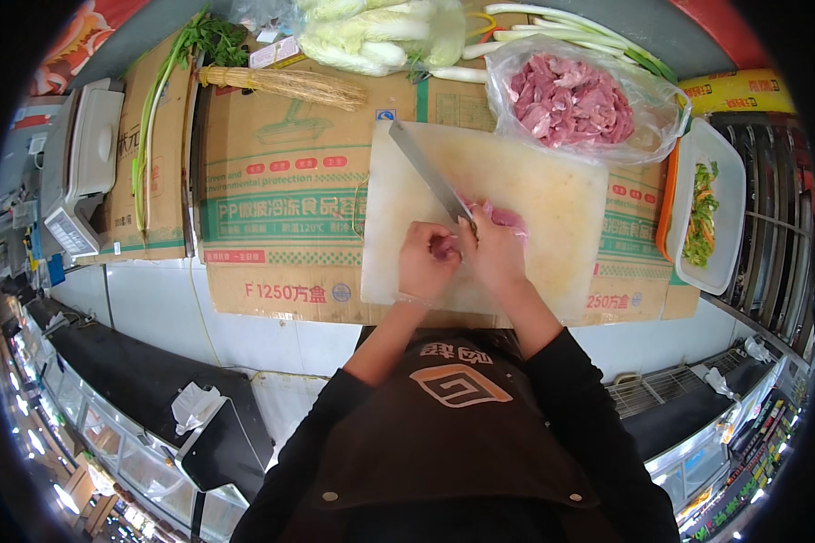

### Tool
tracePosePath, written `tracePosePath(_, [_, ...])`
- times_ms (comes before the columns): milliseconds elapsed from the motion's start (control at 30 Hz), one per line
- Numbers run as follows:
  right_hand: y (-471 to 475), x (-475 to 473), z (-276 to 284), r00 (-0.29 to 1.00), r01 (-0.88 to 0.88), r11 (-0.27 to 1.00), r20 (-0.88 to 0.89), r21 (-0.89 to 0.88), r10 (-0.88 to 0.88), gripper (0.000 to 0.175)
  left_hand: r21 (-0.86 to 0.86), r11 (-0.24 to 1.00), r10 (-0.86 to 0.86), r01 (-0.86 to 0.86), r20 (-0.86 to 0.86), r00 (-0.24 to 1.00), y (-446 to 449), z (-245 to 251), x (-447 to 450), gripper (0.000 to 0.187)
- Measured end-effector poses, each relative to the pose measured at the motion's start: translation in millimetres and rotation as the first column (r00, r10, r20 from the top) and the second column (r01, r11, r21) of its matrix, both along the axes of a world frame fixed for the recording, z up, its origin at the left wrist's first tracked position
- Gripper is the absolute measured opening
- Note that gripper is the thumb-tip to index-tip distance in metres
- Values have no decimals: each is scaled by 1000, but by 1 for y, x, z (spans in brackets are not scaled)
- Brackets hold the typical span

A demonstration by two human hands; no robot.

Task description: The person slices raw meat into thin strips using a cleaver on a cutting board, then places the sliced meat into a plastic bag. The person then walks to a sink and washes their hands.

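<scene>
My right hand (492, 258) grips the handle of a long kitchen knife (428, 166), its blade slanting up and to the left over a white cutting board (557, 237). Beside it, my left hand (429, 261) is curled around a small piece of raw meat (443, 247), most of which the fingers hide. More raw meat (506, 218) lies on the board just beyond my right hand, partly covered by it. Past the board's far right corner rests an open clear plastic bag (655, 132) filled with cut raw meat (570, 102).
Flattened cardboard (285, 237) covers the worktop. Napa cabbage (380, 34), scallions (557, 30) and a straw brush (305, 85) lie along the back. To the right is a plastic container (720, 231) of shredded vegetables; to the left, a scale (85, 163) and celery-like stalks (149, 142).
</scene>
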State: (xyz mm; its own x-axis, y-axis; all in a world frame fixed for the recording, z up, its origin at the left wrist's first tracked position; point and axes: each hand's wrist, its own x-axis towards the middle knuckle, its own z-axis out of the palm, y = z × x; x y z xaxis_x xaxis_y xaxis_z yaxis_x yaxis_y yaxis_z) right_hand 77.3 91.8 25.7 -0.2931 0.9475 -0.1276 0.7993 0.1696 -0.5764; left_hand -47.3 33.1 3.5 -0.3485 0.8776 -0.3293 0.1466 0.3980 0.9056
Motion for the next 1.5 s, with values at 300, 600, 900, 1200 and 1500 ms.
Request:
tracePosePath(300, [-56,75,35,998,66,982,29,-178,-62,18,115,992,77,-46,-277,958,-8,-16,-33,39])
tracePosePath(600, [-53,93,50,940,-327,944,118,41,321,18,-15,949,314,-315,-62,947,-15,-19,-12,32])
tracePosePath(900, [-24,92,46,865,-454,889,211,-58,456,23,-59,926,368,-372,-75,927,-12,-19,-9,19])
tracePosePath(1200, [-4,11,16,867,-452,890,203,-68,455,25,-56,960,259,-274,-191,947,0,-13,-9,19])
tracePosePath(1500, [-30,100,31,989,-138,960,10,-244,145,19,13,921,390,-390,-22,921,-3,-20,-22,15])
